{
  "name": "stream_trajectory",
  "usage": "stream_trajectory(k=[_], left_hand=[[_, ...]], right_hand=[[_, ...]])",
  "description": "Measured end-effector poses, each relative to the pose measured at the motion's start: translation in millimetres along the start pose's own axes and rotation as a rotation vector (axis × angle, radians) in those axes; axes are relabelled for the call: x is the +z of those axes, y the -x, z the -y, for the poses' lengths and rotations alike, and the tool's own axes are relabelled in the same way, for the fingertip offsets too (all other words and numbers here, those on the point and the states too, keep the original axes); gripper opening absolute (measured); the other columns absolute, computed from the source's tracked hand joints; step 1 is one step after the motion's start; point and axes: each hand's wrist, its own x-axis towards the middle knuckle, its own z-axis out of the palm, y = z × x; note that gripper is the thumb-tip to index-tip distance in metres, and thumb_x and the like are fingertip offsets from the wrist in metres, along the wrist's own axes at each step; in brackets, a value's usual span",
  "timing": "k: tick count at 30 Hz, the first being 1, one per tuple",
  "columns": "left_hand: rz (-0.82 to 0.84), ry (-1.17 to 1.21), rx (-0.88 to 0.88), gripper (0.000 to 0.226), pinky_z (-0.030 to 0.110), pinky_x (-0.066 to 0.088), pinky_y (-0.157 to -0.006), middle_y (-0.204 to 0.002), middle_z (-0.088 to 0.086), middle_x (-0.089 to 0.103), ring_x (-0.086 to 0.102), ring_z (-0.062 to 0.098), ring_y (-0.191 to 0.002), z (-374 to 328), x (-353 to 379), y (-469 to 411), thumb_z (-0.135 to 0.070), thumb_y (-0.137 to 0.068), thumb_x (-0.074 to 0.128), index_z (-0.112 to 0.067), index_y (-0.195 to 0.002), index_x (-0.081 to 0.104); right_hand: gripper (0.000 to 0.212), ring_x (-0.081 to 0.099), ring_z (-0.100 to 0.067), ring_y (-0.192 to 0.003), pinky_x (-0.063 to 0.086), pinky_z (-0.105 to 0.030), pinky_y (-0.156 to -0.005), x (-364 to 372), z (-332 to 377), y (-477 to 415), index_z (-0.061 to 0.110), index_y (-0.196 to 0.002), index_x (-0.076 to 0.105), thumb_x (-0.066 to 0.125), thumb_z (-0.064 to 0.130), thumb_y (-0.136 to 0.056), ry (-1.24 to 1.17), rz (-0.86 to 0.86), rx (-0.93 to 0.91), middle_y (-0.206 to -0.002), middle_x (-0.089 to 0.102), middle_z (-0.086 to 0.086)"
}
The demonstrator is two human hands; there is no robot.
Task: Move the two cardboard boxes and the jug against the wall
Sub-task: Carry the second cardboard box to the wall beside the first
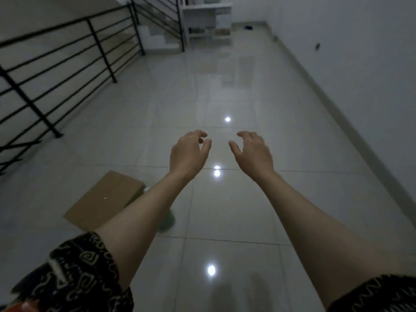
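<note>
Left hand (pixel 188 154) and right hand (pixel 252 152) out front, fingers curled loosely apart, empty. Plain brown cardboard box (pixel 103 201) near left on floor, partly behind left forearm. Black railing (pixel 56 70) far left.

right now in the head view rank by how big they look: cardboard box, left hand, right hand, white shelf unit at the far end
1. cardboard box
2. white shelf unit, though far off, so really larger
3. left hand and right hand: alike, no ranking

We see our left hand (pixel 188 154) and right hand (pixel 253 153) bare, forearms uncovered, with short dark sleeves (pixel 85 269) printed in pale swirling, batik-like patterns.
</note>
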Motion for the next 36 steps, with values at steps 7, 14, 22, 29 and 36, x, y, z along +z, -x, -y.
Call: stream_trajectory(k=[7,14,22,29,36], left_hand=[[-0.031,-0.021,-0.188,0.036,0.034,0.049,-0.089,-0.119,0.004,0.063,0.059,0.018,-0.104,158,-109,20,-0.036,-0.096,0.044,-0.016,-0.124,0.055],[-0.111,0.018,-0.416,0.032,0.025,0.047,-0.077,-0.118,0.003,0.064,0.061,0.015,-0.099,297,-155,-1,-0.034,-0.096,0.045,-0.017,-0.120,0.058],[-0.277,0.074,-0.629,0.027,0.025,0.038,-0.071,-0.106,0.002,0.067,0.053,0.012,-0.083,492,-159,-97,-0.030,-0.095,0.046,-0.014,-0.110,0.063],[-0.303,0.051,-0.734,0.025,0.028,0.044,-0.069,-0.104,0.005,0.066,0.056,0.015,-0.084,643,-90,-107,-0.028,-0.095,0.047,-0.014,-0.106,0.064],[-0.235,-0.053,-0.777,0.026,0.039,0.049,-0.083,-0.111,0.010,0.063,0.060,0.029,-0.098,786,43,-83,-0.026,-0.094,0.046,-0.012,-0.107,0.064]], right_hand=[[0.049,0.042,-0.025,-0.129,0.037,-0.040,-0.102,109,179,6,0.012,-0.137,0.043,0.040,0.041,-0.098,-0.010,0.198,-0.170,-0.141,0.046,-0.008],[0.049,0.042,-0.024,-0.130,0.038,-0.040,-0.103,218,296,-44,0.012,-0.138,0.042,0.039,0.041,-0.099,0.006,0.308,-0.303,-0.143,0.044,-0.008],[0.048,0.041,-0.025,-0.130,0.038,-0.041,-0.103,387,383,-149,0.012,-0.137,0.043,0.037,0.041,-0.099,0.018,0.417,-0.443,-0.141,0.046,-0.009],[0.048,0.042,-0.024,-0.130,0.038,-0.041,-0.104,546,397,-177,0.012,-0.137,0.044,0.038,0.041,-0.099,0.030,0.504,-0.465,-0.140,0.047,-0.008],[0.047,0.042,-0.025,-0.129,0.038,-0.039,-0.101,734,345,-167,0.014,-0.138,0.041,0.039,0.039,-0.099,0.044,0.574,-0.482,-0.141,0.045,-0.007]])
